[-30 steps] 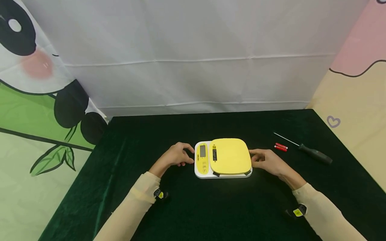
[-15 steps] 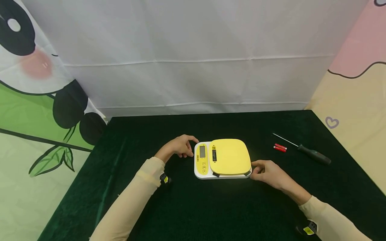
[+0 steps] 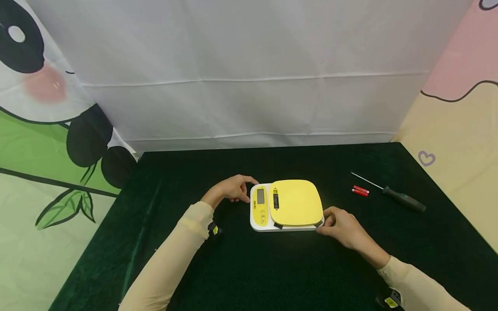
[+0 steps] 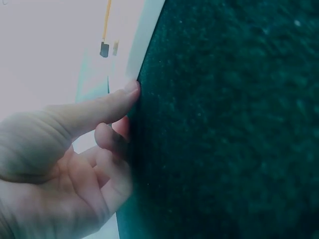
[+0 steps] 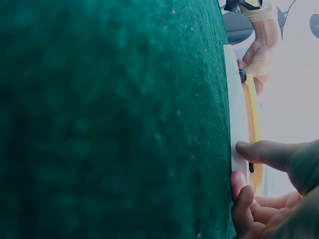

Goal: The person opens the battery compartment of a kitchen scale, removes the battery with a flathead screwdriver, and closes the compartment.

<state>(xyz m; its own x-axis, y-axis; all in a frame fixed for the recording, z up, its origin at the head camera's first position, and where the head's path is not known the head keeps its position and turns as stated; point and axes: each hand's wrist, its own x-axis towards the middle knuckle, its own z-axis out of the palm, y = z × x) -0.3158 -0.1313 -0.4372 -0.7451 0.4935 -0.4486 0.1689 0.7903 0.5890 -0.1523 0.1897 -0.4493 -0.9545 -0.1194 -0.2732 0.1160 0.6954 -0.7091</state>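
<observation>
A kitchen scale [image 3: 296, 203] with a yellow weighing plate and white base lies flat on the dark green cloth. Its small display [image 3: 260, 196] and several buttons are on the left side. My left hand [image 3: 234, 188] holds the back left corner, index finger along the back and thumb [image 4: 130, 89] at the left edge. At the front right corner, my right hand [image 3: 342, 225] pinches the base, its thumb [image 5: 249, 149] pressed to the front side and a finger [image 5: 238, 181] round the right side. Dark pieces [image 3: 278, 225] show between plate and base.
Two red batteries [image 3: 360, 190] lie on the cloth right of the scale. Beyond them is a screwdriver [image 3: 404, 199] with a dark handle, its shaft pointing back and left. A white curtain [image 3: 233, 108] hangs behind the table's far edge.
My left hand has shifted up to the scale's back left corner, its index finger reaching along the back. My right hand has slid from the right side to the front right corner.
</observation>
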